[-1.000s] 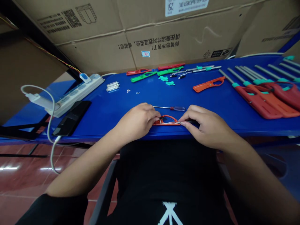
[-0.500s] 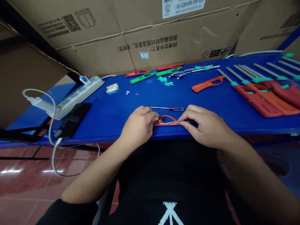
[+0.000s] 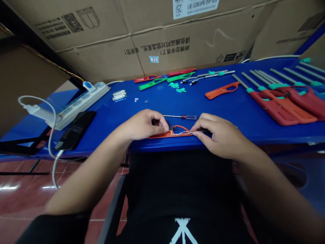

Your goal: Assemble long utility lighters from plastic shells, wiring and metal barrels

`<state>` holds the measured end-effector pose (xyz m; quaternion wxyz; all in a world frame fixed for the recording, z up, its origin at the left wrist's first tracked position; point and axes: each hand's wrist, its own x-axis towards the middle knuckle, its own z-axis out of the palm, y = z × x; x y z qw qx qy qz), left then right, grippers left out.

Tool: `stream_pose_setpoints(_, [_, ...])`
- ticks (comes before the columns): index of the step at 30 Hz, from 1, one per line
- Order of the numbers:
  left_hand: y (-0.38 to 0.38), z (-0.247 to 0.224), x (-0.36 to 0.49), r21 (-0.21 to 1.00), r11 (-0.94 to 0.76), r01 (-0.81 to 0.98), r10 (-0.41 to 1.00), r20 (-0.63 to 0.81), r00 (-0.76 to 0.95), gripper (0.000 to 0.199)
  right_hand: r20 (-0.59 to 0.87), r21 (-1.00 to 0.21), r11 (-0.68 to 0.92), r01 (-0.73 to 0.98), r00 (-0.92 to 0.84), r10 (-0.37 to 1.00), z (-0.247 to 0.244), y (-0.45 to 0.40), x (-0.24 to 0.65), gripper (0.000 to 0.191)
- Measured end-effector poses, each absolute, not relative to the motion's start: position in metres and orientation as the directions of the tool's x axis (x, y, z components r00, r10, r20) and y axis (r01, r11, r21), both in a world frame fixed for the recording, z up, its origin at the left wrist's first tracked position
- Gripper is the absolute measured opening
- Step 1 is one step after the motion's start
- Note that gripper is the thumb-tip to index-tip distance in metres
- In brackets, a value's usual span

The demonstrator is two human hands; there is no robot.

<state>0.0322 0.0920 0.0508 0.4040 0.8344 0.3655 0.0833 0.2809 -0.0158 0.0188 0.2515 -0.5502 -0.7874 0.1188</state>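
Observation:
At the table's front edge lies an orange lighter handle shell [image 3: 167, 134] with a looped grip opening. My left hand [image 3: 144, 125] is closed over the shell's left half, its thumb and forefinger pinching a small dark part [image 3: 172, 128] beside the opening. A thin white wire [image 3: 181, 133] runs from there along the shell to its right end. My right hand [image 3: 215, 134] pinches the wire there; a dark piece shows partly beneath its fingers. Just behind the shell lies a screwdriver [image 3: 189, 117] with a clear and red handle.
Long-necked lighters [image 3: 281, 108] lie at the right, near another orange shell [image 3: 222, 90]. Green shells [image 3: 153, 83], teal pieces [image 3: 180, 90], metal tubes [image 3: 219, 74] and silvery cylinders [image 3: 119, 95] lie farther back. A power strip [image 3: 81, 105] and phone [image 3: 76, 130] are at left.
My left hand has shifted left and turned, uncovering more of the orange shell. My right hand stays at the shell's right end. The whole view has moved slightly.

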Motion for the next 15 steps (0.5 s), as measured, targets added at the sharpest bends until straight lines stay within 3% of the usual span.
stream_pose_setpoints(2, [0.11,0.06,0.038,0.696,-0.382,0.609,0.568,-0.343,0.748,0.015,0.266,-0.468,0.37,0.803,-0.272,0.925,0.019,-0.016,0.281,0.01])
stream_pose_setpoints(9, [0.145,0.075,0.07,0.537,-0.398,0.744,0.388,-0.636,0.667,0.022,0.253,-0.471,0.361,0.805,-0.269,0.929,0.018,-0.015,0.281,0.009])
stream_pose_setpoints(15, [0.144,0.082,0.09,0.351,-0.646,0.678,0.347,-0.655,0.671,0.015,0.242,-0.471,0.357,0.807,-0.271,0.932,0.017,-0.014,0.282,0.011])
